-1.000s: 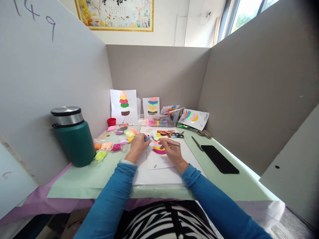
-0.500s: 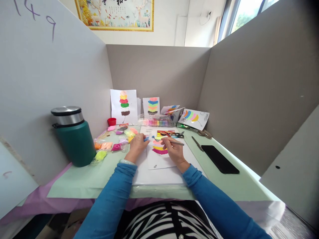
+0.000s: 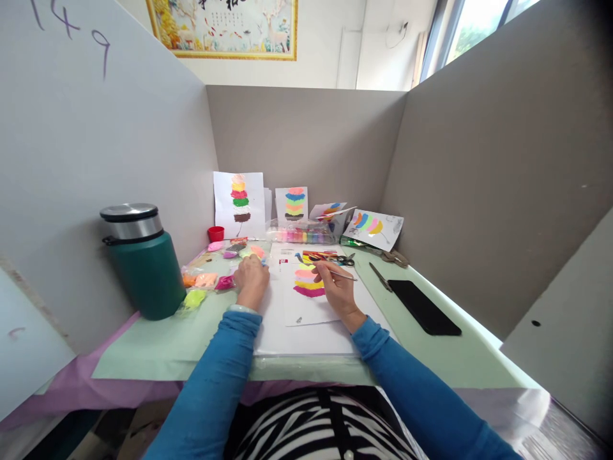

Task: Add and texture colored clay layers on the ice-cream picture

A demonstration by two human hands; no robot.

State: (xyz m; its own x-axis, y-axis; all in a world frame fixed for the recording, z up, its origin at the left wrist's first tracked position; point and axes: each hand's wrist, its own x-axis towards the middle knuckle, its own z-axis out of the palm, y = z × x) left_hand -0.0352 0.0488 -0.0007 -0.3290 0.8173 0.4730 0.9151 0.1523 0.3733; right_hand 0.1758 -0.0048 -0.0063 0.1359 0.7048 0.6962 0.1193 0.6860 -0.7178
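Observation:
My right hand point(image 3: 335, 291) grips a thin metal tool point(image 3: 343, 275) with a bit of blue at its tip, over a white sheet point(image 3: 311, 313). That sheet carries curved bands of pink, yellow and magenta point(image 3: 309, 292). My left hand point(image 3: 252, 278) is over the left edge of the white board, beside the small bags of coloured clay point(image 3: 225, 282). Its fingers are bent together at a bag with a little blue showing; what exactly they hold is hidden.
A green bottle point(image 3: 143, 268) stands at the left, a red cup point(image 3: 216, 234) behind the clay. Scissors point(image 3: 345, 260) lie behind the sheet. A black phone-like slab point(image 3: 421, 306) and a knife-like tool point(image 3: 380, 276) lie right. Pictures point(image 3: 239, 204) lean at the back.
My left hand has moved left, away from the sheet and towards the clay bags. The tool in my right hand has shifted slightly, its blue-tipped end now raised away from the bands.

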